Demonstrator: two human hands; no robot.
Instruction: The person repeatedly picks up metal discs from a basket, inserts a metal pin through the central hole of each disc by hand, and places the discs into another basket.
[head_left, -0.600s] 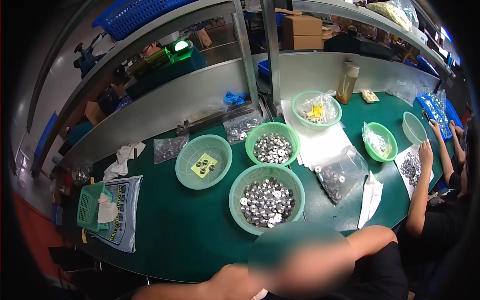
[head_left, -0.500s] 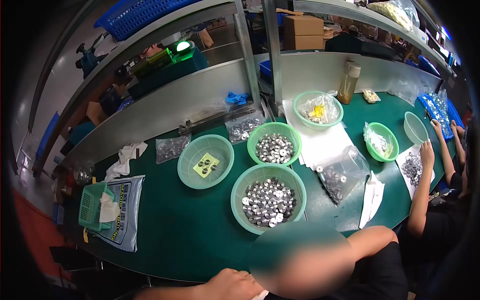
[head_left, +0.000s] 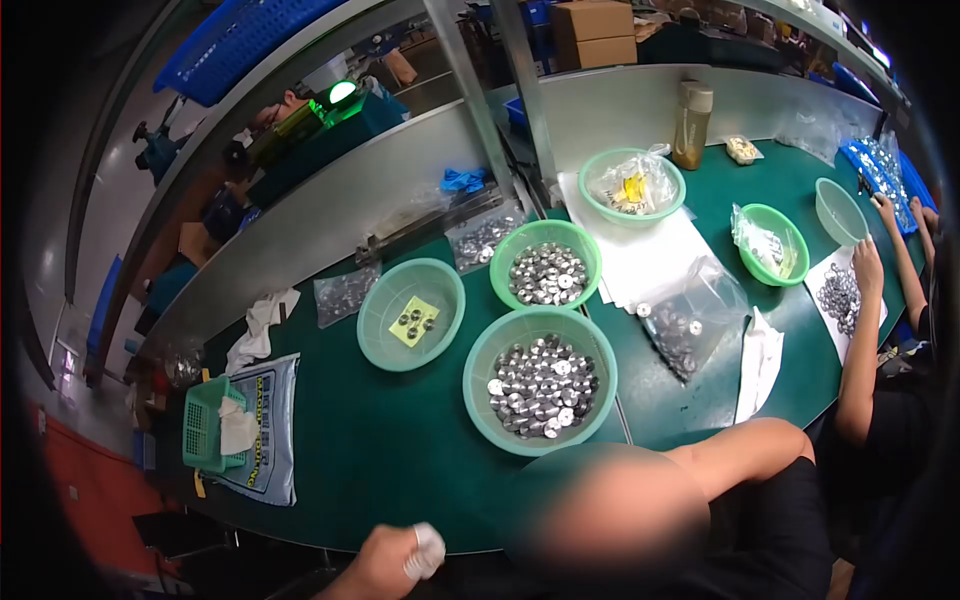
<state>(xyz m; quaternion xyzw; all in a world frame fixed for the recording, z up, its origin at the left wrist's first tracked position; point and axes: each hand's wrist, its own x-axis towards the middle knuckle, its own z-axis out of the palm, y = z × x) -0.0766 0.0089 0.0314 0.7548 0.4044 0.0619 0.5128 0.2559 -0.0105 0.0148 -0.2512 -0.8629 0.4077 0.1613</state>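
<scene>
My left hand (head_left: 382, 562) is closed at the table's front edge, with a bunched white cloth (head_left: 426, 551) showing at its fingers. A blurred oval hides my right hand; only the bent forearm (head_left: 745, 455) shows clearly to its right. Just beyond the blur stands a large green basket (head_left: 472, 405) full of small round metal parts (head_left: 545, 385). Behind it is a second green basket (head_left: 594, 280) of similar parts (head_left: 548, 273). To the left, a third basket (head_left: 372, 335) holds a yellow slip (head_left: 412, 322) with several parts on it.
Bags of metal parts (head_left: 347, 295) (head_left: 690, 325) lie on the green table. At left are a small green crate (head_left: 205, 425) and a grey plastic bag (head_left: 275, 440). A bottle (head_left: 692, 125) stands at the back. Another person's arm (head_left: 860, 350) reaches in at right.
My left hand has moved left, away from the blurred area, and the white cloth in it shows more. The view has shifted slightly; the baskets stand as before.
</scene>
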